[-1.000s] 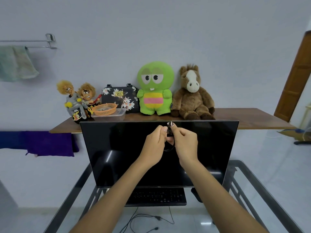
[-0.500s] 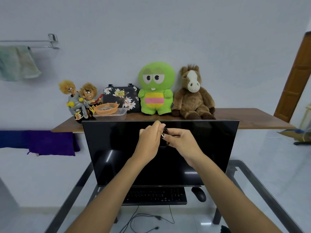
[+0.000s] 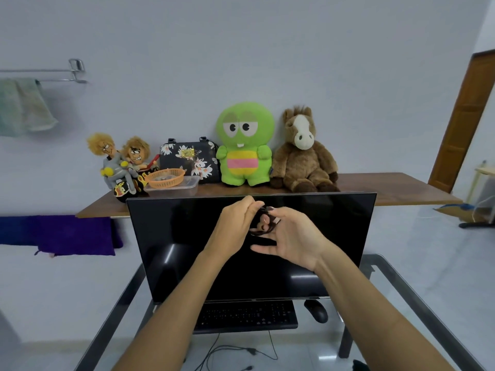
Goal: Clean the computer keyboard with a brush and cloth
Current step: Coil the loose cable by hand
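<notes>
1. Both hands are raised in front of the black flat monitor screen, well above the glass worktop with dark metal frame.
2. Left hand: fingers bunched, grip pinched on a small dark elastic loop, likely a hair band, at its upper edge.
3. Right hand: palm toward the camera, fingers spread and partly curled, the band looped over them. Grip not clenched; the band hangs on the fingers rather than being squeezed.
4. The two hands are touching or nearly so at the band; I cannot tell exact finger contact.
5. Black computer keyboard lies flat on the worktop below the monitor's bottom edge, centred, untouched, well below both hands.
6. Black computer mouse sits just right of the keyboard.
7. Thin black cables show through the glass, under the keyboard.
8. Brown wooden shelf behind the monitor carries a green plush frog-like toy, a brown plush horse, a black floral handbag, an orange plastic basket and two blond-haired dolls.
9. Pale green towel hangs on a wall rail at left; a blue-purple cloth hangs lower left.
</notes>
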